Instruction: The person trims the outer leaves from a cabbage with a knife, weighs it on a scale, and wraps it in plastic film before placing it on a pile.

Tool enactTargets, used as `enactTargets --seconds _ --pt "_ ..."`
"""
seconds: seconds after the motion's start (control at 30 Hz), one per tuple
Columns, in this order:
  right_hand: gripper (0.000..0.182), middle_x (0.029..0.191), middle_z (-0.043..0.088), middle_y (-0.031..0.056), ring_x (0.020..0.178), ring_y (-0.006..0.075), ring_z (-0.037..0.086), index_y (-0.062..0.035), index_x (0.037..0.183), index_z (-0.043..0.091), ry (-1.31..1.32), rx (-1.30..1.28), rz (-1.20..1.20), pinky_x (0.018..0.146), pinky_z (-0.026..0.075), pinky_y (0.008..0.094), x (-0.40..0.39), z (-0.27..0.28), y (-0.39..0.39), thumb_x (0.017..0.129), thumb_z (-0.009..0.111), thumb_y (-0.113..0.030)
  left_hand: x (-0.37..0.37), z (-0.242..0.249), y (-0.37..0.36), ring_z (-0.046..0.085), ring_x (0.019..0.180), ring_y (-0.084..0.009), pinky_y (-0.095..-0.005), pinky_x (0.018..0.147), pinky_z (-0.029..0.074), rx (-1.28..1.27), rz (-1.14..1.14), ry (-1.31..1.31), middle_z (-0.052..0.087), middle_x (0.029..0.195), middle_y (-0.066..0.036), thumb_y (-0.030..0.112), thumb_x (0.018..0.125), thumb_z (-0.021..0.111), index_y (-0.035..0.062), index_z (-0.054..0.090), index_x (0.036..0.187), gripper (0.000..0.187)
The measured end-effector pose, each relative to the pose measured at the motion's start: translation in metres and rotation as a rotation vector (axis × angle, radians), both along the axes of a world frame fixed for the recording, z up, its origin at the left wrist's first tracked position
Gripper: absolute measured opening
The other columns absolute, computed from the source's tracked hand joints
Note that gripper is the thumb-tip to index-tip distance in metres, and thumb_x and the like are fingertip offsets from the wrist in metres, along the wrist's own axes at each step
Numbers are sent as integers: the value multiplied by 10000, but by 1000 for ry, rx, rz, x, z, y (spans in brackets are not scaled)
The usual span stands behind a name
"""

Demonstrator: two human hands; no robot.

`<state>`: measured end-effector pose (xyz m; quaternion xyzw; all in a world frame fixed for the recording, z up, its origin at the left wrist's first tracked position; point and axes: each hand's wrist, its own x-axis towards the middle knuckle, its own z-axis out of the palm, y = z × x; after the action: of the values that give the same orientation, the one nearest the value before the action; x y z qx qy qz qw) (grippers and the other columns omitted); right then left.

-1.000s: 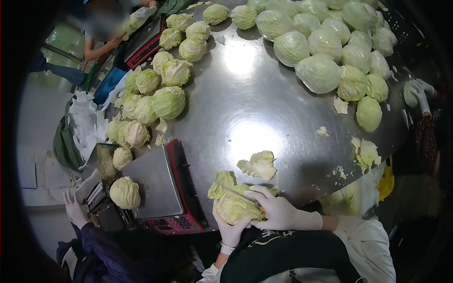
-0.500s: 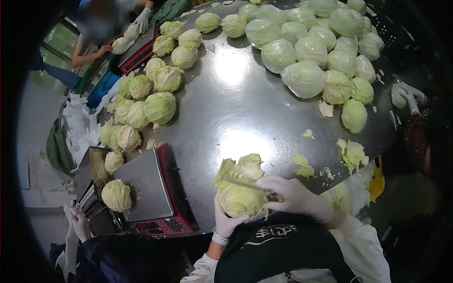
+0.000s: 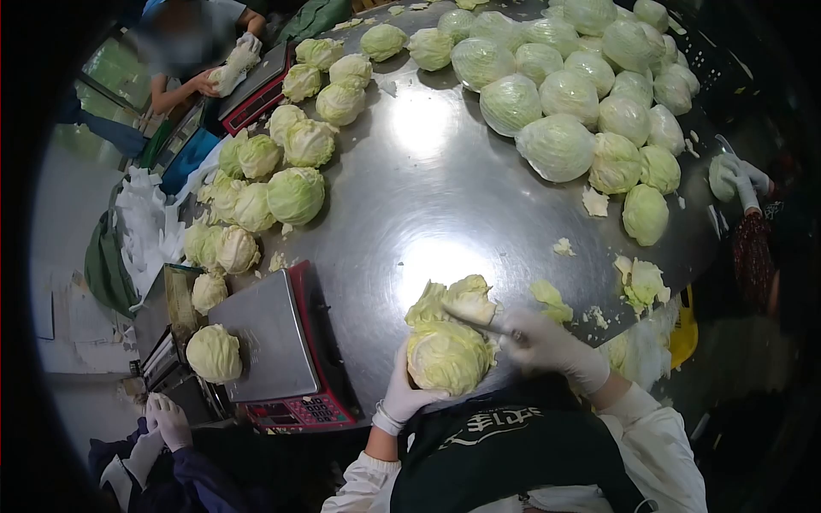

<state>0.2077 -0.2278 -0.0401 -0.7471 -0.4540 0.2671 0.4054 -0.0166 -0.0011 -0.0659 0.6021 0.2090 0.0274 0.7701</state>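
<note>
In white gloves, my left hand (image 3: 405, 389) cups the lower left side of a pale green cabbage (image 3: 451, 357) at the table's near edge. Closed round a knife (image 3: 472, 321), my right hand (image 3: 547, 349) is just right of the cabbage and partly blurred. The blade points left across loose outer leaves (image 3: 466, 299) lying behind the cabbage. A torn leaf (image 3: 550, 301) rests on the metal beyond my right hand.
A red scale (image 3: 282, 342) stands left, a cabbage (image 3: 214, 353) beside it. Unwrapped cabbages (image 3: 296, 196) line the metal table's (image 3: 376, 214) left; film-wrapped ones (image 3: 556, 147) are piled at back right. Co-workers' gloved hands (image 3: 168, 421) show left, far left and right (image 3: 742, 178).
Leaves that hung on the cabbage's top now lie behind it, apart from its head. My right hand has shifted right with the knife. The lower-left co-worker's hands have come together.
</note>
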Motion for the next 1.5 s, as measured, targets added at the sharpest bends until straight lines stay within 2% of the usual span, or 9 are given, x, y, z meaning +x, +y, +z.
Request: enactTargets --seconds 0.17,0.4,0.47,0.7,0.83,1.03,1.23,1.37,1.5 --pt "338 1136 624 119 991 297 654 -64 1124 622 -165 -393 -461 850 536 361 22 6 -15 830 754 -167 3 21 10 418 1416 -264 -417 1186 345 -135 19 8 405 1536 -122 180 604 980 13 231 1577 1240" --pt "655 1293 563 158 1217 258 560 -6 1307 568 318 135 -28 1040 448 374 -42 11 40 804 865 -302 -28 21 15 393 1447 -283 -431 1192 337 -34 14 31 364 1584 -143 189 710 916 23 204 1596 1149" --pt "646 1279 553 147 1197 255 559 -3 1302 570 391 111 -73 1034 444 371 -54 11 50 802 867 -285 -28 58 2 369 1462 -301 -428 1207 302 -433 240 8 320 1603 -157 234 867 792 27 197 1597 965" --pt "266 1066 592 136 780 188 600 21 960 593 274 404 -25 702 503 308 -68 21 49 846 748 -162 -9 31 -17 394 1433 -277 -408 1161 366 -99 357 161 325 1592 -171 148 907 718 4 199 1589 869" --pt "145 784 590 89 669 219 578 -24 888 600 200 186 -225 633 499 332 -41 -5 13 824 706 -99 -24 35 -3 501 1361 -311 -447 1126 434 -433 337 41 436 1523 -175 223 901 724 8 273 1562 829" --pt "490 1088 640 156 919 252 679 0 1176 605 -93 84 -626 784 554 340 3 -1 -14 787 823 -203 -27 42 1 503 1363 -336 -493 1125 445 -777 392 -24 461 1490 -179 326 831 798 43 315 1546 908" --pt "726 1246 618 183 1137 235 620 21 1328 548 316 349 -247 974 495 355 -27 28 33 777 877 -318 25 62 0 474 1365 -394 -486 1149 392 192 67 -145 463 1468 -202 382 660 935 12 327 1528 1123" --pt "612 1102 650 166 978 247 650 51 1274 580 502 11 -110 861 531 343 -17 29 39 819 840 -264 15 46 19 356 1446 -364 -503 1208 278 957 -211 -205 393 1525 -197 440 604 958 -29 306 1535 1230" --pt "557 1115 687 163 931 217 661 31 1290 594 166 341 -747 796 533 303 27 -10 14 850 797 -243 -6 47 12 270 1465 -490 -553 1202 248 1101 -350 -185 311 1562 -249 460 628 938 54 354 1544 1160"
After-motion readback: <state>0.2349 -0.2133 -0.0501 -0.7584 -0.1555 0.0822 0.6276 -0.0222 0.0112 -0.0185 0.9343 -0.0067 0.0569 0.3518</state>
